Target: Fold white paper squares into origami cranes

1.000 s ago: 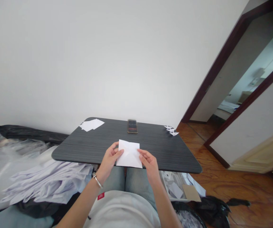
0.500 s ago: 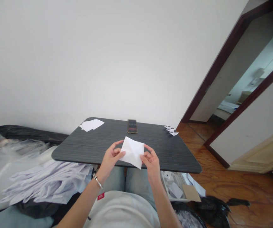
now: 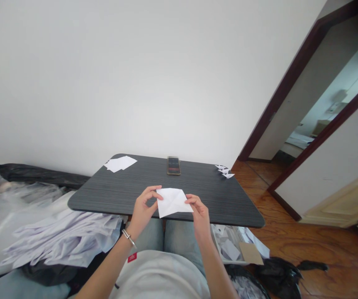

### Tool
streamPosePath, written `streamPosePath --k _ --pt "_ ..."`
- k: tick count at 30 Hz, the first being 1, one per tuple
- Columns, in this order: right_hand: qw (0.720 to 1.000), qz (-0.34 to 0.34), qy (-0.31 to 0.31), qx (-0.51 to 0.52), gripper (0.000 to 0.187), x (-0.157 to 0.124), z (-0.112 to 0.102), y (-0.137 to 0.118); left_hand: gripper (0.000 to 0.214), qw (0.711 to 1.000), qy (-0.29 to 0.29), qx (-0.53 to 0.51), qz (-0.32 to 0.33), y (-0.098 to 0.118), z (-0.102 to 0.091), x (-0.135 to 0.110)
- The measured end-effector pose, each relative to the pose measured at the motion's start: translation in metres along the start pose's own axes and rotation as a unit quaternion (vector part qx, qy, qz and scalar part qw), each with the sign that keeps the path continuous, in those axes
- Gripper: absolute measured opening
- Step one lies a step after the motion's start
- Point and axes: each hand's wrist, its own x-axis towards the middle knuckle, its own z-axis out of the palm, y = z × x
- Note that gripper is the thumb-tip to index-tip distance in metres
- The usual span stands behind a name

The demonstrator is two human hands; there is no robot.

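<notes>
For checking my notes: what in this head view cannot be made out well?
All in the head view:
Phone: screen blurred, too small to read.
Folded paper: underside hidden by the left hand and right hand.
Small folded pieces: too small to tell their shape.
Box of paper scraps: partly hidden by the table.

1. White plain wall [image 3: 110, 79] fills the back, evenly lit.
2. Dark grey wood-grain tabletop [image 3: 228, 203], rounded corners, stands near the wall.
3. Reddish-brown wood floor [image 3: 328, 253] at right.
4. Open doorway, dark wood frame [image 3: 291, 87], at right; brighter room [image 3: 331, 112] beyond.
5. Cream door panel [image 3: 343, 201] at right edge.
</notes>
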Motion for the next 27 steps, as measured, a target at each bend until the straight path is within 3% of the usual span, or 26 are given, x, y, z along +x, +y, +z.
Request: streamPosePath --k 4,8,11,18,27 --pt "0.992 0.096 -0.048 0.062 0.024 -0.004 0.003 -0.009 0.013 0.995 0.02 0.077 0.055 0.001 0.0 -0.002" --pt "0.976 0.178 -0.069 0.101 0.016 -0.004 0.004 -0.008 0.015 0.993 0.022 0.088 0.07 0.002 0.0 -0.003" --pt "0.966 0.215 -0.083 0.117 0.023 -0.004 0.004 -0.006 0.016 0.993 0.026 0.084 0.073 0.002 0.001 -0.003" --pt "0.962 0.212 -0.087 0.149 0.033 -0.006 0.005 -0.013 0.016 0.997 0.019 0.049 0.05 0.002 0.003 -0.004" --pt "0.965 0.185 -0.076 0.167 0.034 -0.008 0.009 -0.015 0.007 0.995 -0.013 -0.092 -0.025 -0.002 0.006 0.0"
